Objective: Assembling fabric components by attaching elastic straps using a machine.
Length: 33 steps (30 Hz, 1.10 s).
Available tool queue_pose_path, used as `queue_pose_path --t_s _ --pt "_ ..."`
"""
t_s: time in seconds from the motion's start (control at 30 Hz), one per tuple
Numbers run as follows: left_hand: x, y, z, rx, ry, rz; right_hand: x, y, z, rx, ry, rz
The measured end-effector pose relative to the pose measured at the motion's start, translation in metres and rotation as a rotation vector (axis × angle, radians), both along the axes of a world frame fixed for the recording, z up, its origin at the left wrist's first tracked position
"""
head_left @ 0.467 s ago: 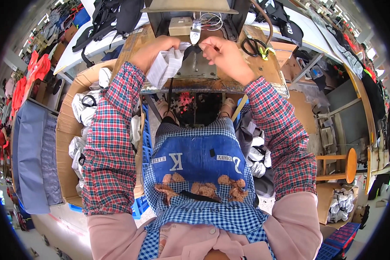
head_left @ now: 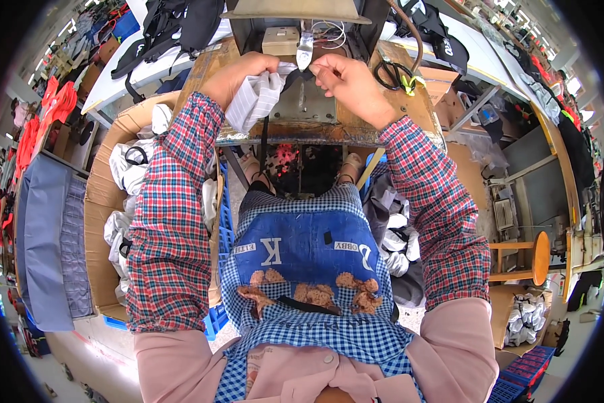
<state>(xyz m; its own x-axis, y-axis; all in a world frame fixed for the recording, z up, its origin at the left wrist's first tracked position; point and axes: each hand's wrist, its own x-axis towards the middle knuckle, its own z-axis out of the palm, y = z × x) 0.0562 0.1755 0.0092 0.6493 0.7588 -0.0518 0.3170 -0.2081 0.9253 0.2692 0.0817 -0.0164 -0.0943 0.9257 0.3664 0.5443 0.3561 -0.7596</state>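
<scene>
My left hand (head_left: 240, 79) is closed on a white striped cloth piece (head_left: 255, 102), which hangs in folds over the front of the worn wooden machine table (head_left: 208, 79). A black strap (head_left: 292, 79) runs from the cloth across toward the metal foot-like part (head_left: 305, 54) of the machine. On the other side of that part, my right hand (head_left: 348, 84) pinches with its fingertips at the strap's end. Its thumb and index finger partly hide what they grip. A narrow black strip (head_left: 265, 138) dangles below the table edge beside the cloth.
Black-handled scissors (head_left: 394, 75) with a yellow-green tie lie right of my right hand. A cardboard box (head_left: 104, 215) of white cloth pieces stands at left. Black bags (head_left: 181, 27) lie on the white table behind. A wooden stool (head_left: 540, 258) stands at right.
Both hands keep their grips and stay almost in place beside the machine part. The cloth and strap have shifted only slightly.
</scene>
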Motion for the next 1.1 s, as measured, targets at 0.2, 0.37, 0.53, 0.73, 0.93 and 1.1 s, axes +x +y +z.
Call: queue_pose_path --t_s 0.2,0.37,0.53,0.73,0.93,1.1 --pt "0.005 0.007 -0.006 -0.187 -0.038 -0.022 0.005 -0.002 0.002 -0.01 0.013 0.004" --pt "-0.004 0.023 -0.018 -0.019 -0.025 -0.067 0.002 -0.002 0.004 -0.039 0.055 0.027" --pt "-0.009 0.028 -0.026 -0.084 -0.118 -0.158 0.004 0.0 0.002 -0.053 0.136 0.081" --pt "-0.002 0.006 -0.016 -0.168 -0.184 -0.022 0.008 0.002 -0.003 -0.091 0.2 0.069" --pt "-0.008 0.013 -0.023 -0.106 -0.157 0.053 0.008 0.006 -0.001 -0.148 0.234 0.097" --pt "-0.014 -0.01 -0.014 -0.129 -0.162 0.037 0.0 -0.012 0.0 -0.194 0.318 0.149"
